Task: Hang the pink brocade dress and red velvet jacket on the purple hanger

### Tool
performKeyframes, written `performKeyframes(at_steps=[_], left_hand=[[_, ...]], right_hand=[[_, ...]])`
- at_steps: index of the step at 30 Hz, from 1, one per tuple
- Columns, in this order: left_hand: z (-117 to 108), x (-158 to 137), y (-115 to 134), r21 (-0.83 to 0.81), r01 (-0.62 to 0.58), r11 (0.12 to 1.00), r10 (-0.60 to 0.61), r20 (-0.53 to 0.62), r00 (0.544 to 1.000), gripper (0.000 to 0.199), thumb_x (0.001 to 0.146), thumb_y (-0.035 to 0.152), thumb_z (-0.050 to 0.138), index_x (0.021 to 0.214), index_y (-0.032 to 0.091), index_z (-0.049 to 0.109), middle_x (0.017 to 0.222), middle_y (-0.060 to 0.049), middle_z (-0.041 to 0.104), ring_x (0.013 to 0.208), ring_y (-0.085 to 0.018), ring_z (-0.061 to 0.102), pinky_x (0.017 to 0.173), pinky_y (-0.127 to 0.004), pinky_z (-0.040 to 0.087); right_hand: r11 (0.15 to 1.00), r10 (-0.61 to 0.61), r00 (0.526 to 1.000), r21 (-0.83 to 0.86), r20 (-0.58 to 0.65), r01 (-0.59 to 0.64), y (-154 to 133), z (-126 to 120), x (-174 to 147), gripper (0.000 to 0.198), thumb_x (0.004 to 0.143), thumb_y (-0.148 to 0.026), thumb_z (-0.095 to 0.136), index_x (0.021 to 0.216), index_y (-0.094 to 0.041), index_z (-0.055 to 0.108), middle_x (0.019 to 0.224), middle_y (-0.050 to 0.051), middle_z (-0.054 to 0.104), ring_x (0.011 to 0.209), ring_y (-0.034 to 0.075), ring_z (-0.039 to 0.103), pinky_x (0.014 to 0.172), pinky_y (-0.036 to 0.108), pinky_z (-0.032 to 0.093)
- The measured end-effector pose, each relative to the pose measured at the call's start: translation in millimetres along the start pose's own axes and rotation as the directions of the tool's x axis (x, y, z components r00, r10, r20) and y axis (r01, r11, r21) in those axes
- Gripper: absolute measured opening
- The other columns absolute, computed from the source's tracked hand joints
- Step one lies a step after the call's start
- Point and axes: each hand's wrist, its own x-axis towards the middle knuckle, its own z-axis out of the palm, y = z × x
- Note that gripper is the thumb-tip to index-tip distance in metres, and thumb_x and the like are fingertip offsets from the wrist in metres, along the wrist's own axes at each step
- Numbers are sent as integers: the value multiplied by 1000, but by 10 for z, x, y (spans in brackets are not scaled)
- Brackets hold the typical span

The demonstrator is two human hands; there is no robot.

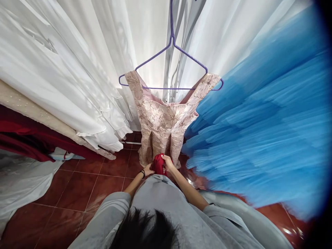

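Close to my body, both hands hold a bunched red cloth (159, 164) with a few pale marks on its right side. My right hand (168, 163) grips it from the right, thumb on top. My left hand (148, 169), with dark bands at the wrist, closes on its left edge; some of those fingers are hidden. Just beyond the cloth hangs a pink dress (166, 117) with a gold leaf pattern. Its straps sit on a purple hanger (172, 41), and the cloth covers a bit of its hem.
White drapes or garments (77, 69) hang at the left and behind. On the right spreads a large blue tulle skirt (261, 138). Dark red garments (28, 135) hang at far left. Red tiles (83, 186) form the floor. A pale curved chair edge (241, 207) shows beside me.
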Motion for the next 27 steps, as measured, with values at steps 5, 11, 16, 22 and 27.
performKeyframes(at_steps=[5,11,16,22,27], left_hand=[[-187,192,12,-119,87,989,-98,-95,991,57,62,-3,64,116,13,63,110,-13,72,105,-25,69,96,-43,55],[-687,303,358,-103,-90,991,63,-239,969,66,72,7,58,138,15,53,146,-18,53,135,-27,50,116,-48,38],[-459,473,823,-4,-428,904,426,98,899,63,67,14,70,129,18,62,140,-15,59,134,-30,50,118,-48,34],[-124,565,991,101,-373,923,351,181,919,32,60,17,75,91,14,68,105,-11,72,103,-30,63,98,-42,46],[-633,380,1122,247,-151,957,205,-210,956,18,76,31,69,68,19,58,70,-2,62,73,-19,58,72,-29,42]], right_hand=[[994,-46,999,97,-19,47,-508,-242,-214,60,49,-73,74,70,-21,53,68,0,57,67,15,49,62,28,41],[853,-12,783,-402,622,333,-1422,-548,-858,41,60,-43,85,73,-15,58,68,-4,51,65,10,42,60,23,35],[536,-193,762,-584,618,609,-1938,-512,-1117,30,85,-36,66,67,-15,54,66,-2,53,62,10,43,62,24,36],[145,-519,690,-744,504,653,-2390,-621,-1491,21,88,-18,52,68,-18,58,70,3,59,70,16,54,67,28,42],[2,-839,522,-957,156,289,-2447,-1065,-1609,36,78,-9,48,97,-26,73,104,6,69,87,20,64,71,32,49]])
